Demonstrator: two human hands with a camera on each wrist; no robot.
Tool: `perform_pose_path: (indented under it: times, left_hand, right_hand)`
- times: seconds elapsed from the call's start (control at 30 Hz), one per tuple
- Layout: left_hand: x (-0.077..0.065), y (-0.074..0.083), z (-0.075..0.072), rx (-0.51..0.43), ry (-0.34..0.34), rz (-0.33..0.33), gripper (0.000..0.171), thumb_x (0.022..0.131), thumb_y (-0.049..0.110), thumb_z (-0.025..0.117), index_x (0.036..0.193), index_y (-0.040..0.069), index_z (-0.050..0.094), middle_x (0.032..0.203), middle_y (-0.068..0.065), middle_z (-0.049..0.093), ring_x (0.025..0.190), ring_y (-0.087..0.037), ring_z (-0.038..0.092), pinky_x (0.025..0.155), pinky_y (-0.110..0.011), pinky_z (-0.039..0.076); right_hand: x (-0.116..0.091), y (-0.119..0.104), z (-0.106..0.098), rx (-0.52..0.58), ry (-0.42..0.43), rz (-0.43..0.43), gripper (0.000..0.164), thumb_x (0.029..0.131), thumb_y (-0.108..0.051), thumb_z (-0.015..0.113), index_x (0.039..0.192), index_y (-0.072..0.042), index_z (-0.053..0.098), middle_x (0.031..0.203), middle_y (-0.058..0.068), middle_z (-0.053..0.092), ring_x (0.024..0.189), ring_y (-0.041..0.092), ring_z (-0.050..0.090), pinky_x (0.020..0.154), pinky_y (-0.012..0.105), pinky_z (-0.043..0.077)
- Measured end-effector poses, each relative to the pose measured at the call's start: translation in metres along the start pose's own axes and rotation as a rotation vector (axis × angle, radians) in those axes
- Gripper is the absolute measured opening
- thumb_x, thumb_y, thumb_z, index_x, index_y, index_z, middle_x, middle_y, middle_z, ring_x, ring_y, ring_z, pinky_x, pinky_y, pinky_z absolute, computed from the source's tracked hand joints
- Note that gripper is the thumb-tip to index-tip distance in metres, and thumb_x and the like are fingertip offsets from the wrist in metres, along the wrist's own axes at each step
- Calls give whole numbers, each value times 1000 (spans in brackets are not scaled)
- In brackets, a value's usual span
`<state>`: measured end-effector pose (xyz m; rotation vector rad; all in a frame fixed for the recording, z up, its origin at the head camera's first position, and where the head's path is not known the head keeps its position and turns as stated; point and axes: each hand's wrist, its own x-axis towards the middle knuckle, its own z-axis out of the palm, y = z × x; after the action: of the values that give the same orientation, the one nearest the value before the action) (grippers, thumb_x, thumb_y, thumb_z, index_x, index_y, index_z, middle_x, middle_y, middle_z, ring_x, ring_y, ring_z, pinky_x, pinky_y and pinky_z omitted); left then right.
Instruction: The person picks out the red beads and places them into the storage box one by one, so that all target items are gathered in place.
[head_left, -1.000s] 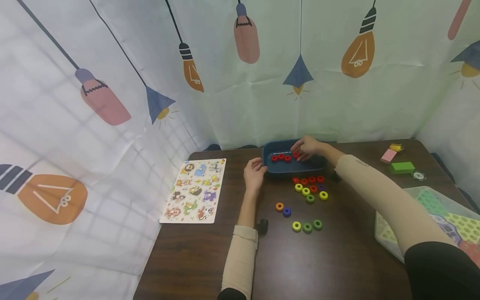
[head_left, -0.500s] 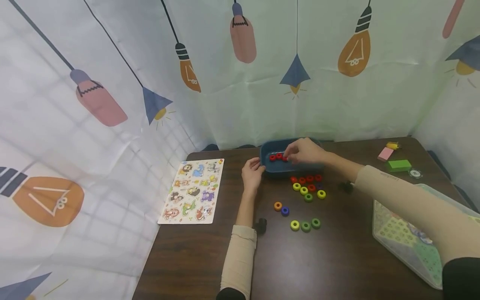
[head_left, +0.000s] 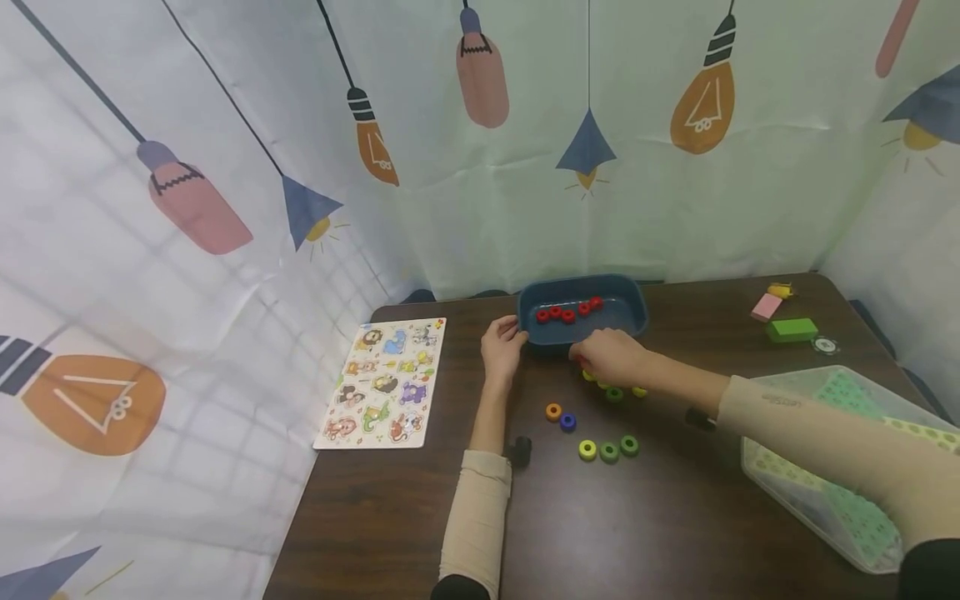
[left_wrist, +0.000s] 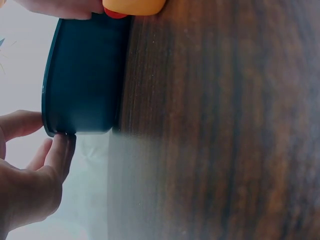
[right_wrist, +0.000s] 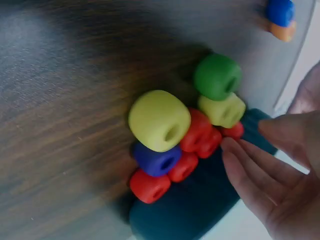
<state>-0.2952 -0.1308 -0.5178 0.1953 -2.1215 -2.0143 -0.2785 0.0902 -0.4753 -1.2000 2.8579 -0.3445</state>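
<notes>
At the left end of a dark blue tray, my left hand holds the rim between thumb and fingers. The left wrist view shows these fingertips against the tray wall. Several red ring-shaped beads lie inside the tray. Just in front of it, my right hand reaches down over a cluster of beads and hides part of it. In the right wrist view, its thumb and fingertips are parted right at a red bead. Yellow, purple, green and other red beads crowd beside it.
Nearer on the table are an orange bead, a blue bead, and a row with a yellow bead and two green ones. An animal puzzle board lies left. At right are a green block, pink block and clear plastic case.
My right hand left a red bead in the tray, moved left over the beads there, then came forward out to the cluster in front. My left hand stays at the tray's left end.
</notes>
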Motion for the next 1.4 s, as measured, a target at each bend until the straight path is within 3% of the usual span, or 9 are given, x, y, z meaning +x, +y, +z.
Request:
perform_pose_path:
  times: [0.27, 0.47, 0.77, 0.93, 1.1, 1.2, 1.4]
  left_hand:
    - [0, 0, -1, 13, -2, 2, 42, 87, 3, 69, 127, -4, 58, 128, -25, 60, 121, -33, 59, 98, -43, 51]
    - [0, -1, 0, 15, 9, -2, 40, 87, 0, 68, 126, -4, 59, 127, -24, 61, 120, -32, 60, 96, -41, 52]
    - [2, -3, 0, 18, 11, -5, 39, 87, 1, 68, 125, -3, 59, 126, -23, 62, 118, -30, 61, 96, -40, 52]
    - [0, -2, -2, 13, 8, -5, 39, 87, 1, 69, 124, -4, 59, 126, -25, 61, 120, -33, 59, 97, -42, 52]
    - [-1, -3, -3, 22, 8, -3, 38, 87, 2, 69, 124, -3, 60, 125, -24, 62, 120, -34, 59, 97, -42, 52]
    - [0, -6, -2, 28, 0, -8, 36, 88, 2, 68, 123, -1, 61, 124, -20, 64, 119, -29, 61, 96, -39, 53]
    - [-2, -2, -1, 6, -11, 1, 37, 89, 3, 68, 125, -1, 59, 126, -22, 62, 120, -28, 60, 97, -42, 52]
  right_hand:
    - [7, 0, 17, 33, -4, -9, 12, 85, -11, 68, 95, -16, 74, 78, -8, 65, 61, 8, 52, 51, 27, 47]
    - [9, 1, 19, 153, -41, -5, 23, 76, -8, 74, 97, -18, 75, 81, -11, 65, 70, 7, 56, 60, 27, 51]
    - [20, 11, -6, 531, -143, 120, 31, 71, -14, 81, 100, -25, 77, 97, -14, 71, 83, 14, 63, 67, 29, 54]
    - [40, 25, -21, 841, -147, 264, 32, 75, -5, 78, 106, -14, 75, 110, -1, 71, 100, 22, 66, 79, 36, 59]
    - [72, 37, -27, 1091, -125, 380, 35, 78, 4, 74, 112, -6, 73, 122, 13, 66, 96, 26, 70, 87, 47, 57]
    - [91, 45, -27, 1108, -136, 421, 37, 79, 5, 74, 115, -4, 71, 120, 14, 66, 93, 24, 70, 92, 51, 53]
    - [115, 51, -20, 1054, -255, 465, 40, 82, 13, 61, 121, 5, 64, 116, 20, 67, 92, 28, 68, 93, 51, 53]
